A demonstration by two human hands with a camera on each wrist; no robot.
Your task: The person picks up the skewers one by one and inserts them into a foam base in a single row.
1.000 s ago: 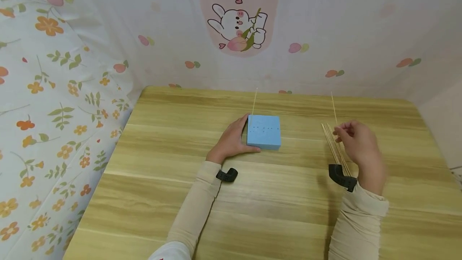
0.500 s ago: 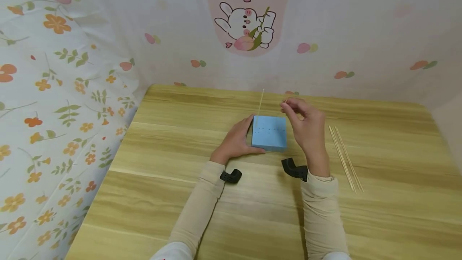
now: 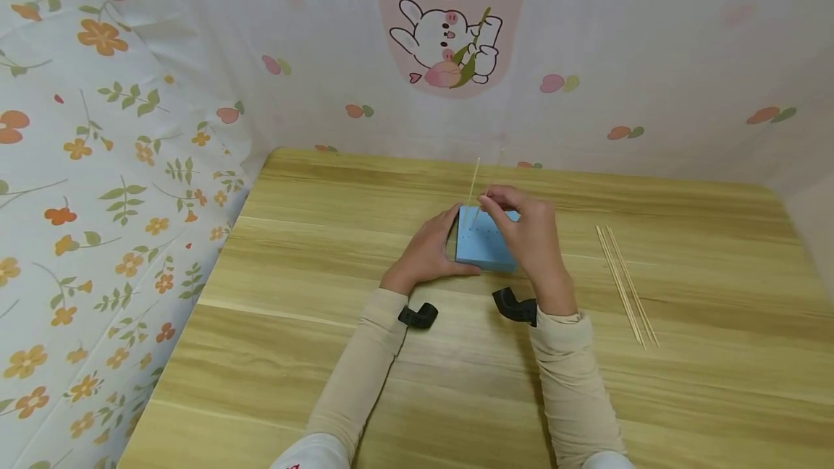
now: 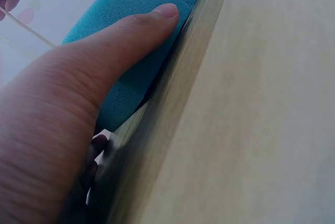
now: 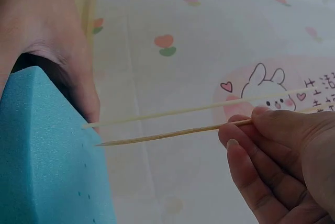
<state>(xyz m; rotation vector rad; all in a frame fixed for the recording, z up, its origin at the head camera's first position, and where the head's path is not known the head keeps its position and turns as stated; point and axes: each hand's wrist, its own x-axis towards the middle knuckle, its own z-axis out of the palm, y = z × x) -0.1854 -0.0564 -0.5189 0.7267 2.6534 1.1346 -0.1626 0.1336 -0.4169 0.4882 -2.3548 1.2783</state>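
A blue foam block [image 3: 487,248] with small holes in its top lies on the table. My left hand [image 3: 426,252] grips it from the left, the thumb [image 4: 131,38] along its near side. One thin stick [image 3: 474,183] stands upright in the block near its left edge. Between thumb and fingers my right hand [image 3: 531,234] pinches another stick [image 5: 178,132]. In the right wrist view that stick's pointed tip is at the block's top, close beside the standing stick; whether it has entered a hole I cannot tell.
Several loose thin sticks [image 3: 625,284] lie on the wooden table [image 3: 717,295] to the right of my right hand. Behind the table hangs a white cloth [image 3: 586,35] with a rabbit print, and a flowered cloth [image 3: 130,237] covers the left side.
My right hand has come left from beside the loose sticks to above the block, bringing one stick with it. My left hand keeps its grip on the block.
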